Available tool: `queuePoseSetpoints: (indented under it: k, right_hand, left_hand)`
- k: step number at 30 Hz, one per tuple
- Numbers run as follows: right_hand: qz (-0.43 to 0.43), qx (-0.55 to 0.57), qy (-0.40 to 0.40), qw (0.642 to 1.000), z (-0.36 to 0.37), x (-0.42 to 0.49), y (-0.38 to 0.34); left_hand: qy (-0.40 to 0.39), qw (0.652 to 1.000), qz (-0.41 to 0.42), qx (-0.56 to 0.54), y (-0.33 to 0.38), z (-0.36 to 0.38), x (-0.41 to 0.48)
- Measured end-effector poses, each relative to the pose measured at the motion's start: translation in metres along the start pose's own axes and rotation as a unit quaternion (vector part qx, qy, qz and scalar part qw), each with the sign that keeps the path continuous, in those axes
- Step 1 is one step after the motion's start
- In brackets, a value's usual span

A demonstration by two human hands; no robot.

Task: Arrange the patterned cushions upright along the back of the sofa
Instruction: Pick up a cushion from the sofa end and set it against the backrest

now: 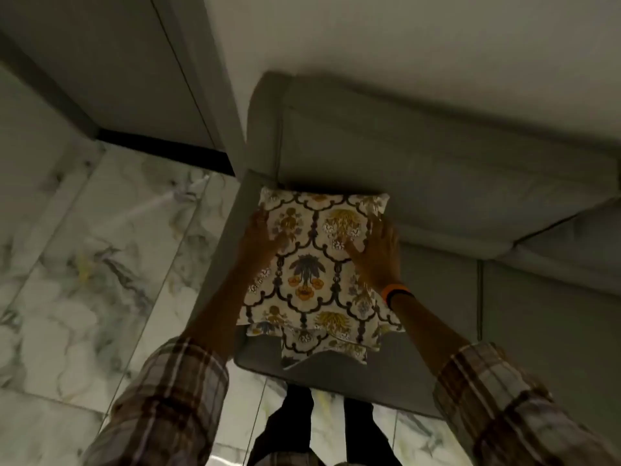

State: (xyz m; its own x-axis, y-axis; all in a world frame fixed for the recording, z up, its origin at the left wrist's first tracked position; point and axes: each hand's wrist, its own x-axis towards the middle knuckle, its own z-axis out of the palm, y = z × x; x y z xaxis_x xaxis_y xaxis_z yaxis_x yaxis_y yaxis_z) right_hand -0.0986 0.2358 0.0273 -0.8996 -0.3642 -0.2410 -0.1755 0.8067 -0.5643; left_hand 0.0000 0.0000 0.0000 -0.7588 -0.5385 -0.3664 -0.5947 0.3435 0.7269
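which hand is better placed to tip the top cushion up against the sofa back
Neither clearly: left hand and right hand grip opposite sides of the top cushion, level, near the sofa back.

**Both hands on the top cushion**

The left hand [260, 235] and right hand [378, 253] grip opposite sides of a patterned cushion [312, 267] at the grey sofa [437, 183]'s left end. Another patterned cushion [322, 344] peeks out beneath it, nearer the sofa's front edge.
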Motion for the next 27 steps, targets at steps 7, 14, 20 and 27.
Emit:
queuePoseSetpoints:
  k: [7,14,20,27]
  right_hand:
    - [0.211,0.343,-0.146,0.904,0.021,-0.005,0.053]
    - [0.181,0.422,-0.163,0.873,-0.032,-0.015,0.095]
    - [0.149,0.452,-0.087,0.875,-0.113,-0.031,0.166]
    - [0.121,0.439,-0.001,0.89,-0.241,-0.036,0.327]
  left_hand:
    - [-0.016,0.945,-0.22,-0.241,-0.048,0.021,0.016]
    - [-0.034,0.932,-0.149,-0.329,0.023,0.019,-0.009]
    - [-0.051,0.959,-0.068,-0.27,0.121,0.089,-0.037]
    - [-0.115,0.984,0.024,-0.136,0.229,0.251,-0.058]
